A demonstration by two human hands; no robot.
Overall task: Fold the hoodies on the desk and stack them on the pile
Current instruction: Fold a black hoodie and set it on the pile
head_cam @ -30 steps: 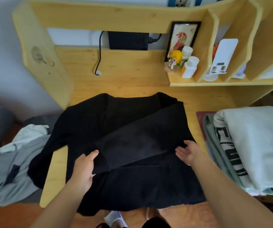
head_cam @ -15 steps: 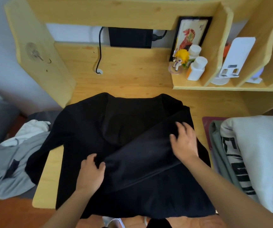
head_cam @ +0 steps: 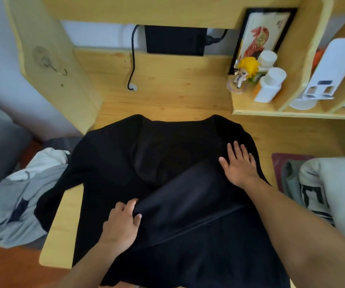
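**Fingers flat on the black hoodie, one sleeve folded across**

Fingers (head_cam: pixel 134 206) of the left hand (head_cam: pixel 119 227) curl lightly over the cuff end of the folded sleeve, near the front of the desk (head_cam: pixel 67 215); whether they pinch the cloth or only press it is hard to tell. Both forearms run out of the bottom of the view, and the hoodie's hem is cut off there too.

That black hoodie (head_cam: pixel 167 163) lies spread across the desk, its right sleeve laid slantwise over the body. Its left sleeve hangs off the desk's left edge, half lost against a grey garment (head_cam: pixel 11 204) heaped below. Folds in the dark cloth are difficult to make out.

Further up, the right hand (head_cam: pixel 240 165) lies open and flat on the hoodie's right shoulder, fingers spread wide and gripping nothing. Half a second ago it rested lower, on the sleeve's middle; it has since slid up toward the shoulder, while the left hand has stayed at the cuff.

To the right sits the pile (head_cam: pixel 333 183) of folded hoodies, cut off by the frame edge. Behind, a shelf (head_cam: pixel 271 113) carries a framed picture (head_cam: pixel 258 36), a small figurine (head_cam: pixel 244 71) and white bottles (head_cam: pixel 271 84).
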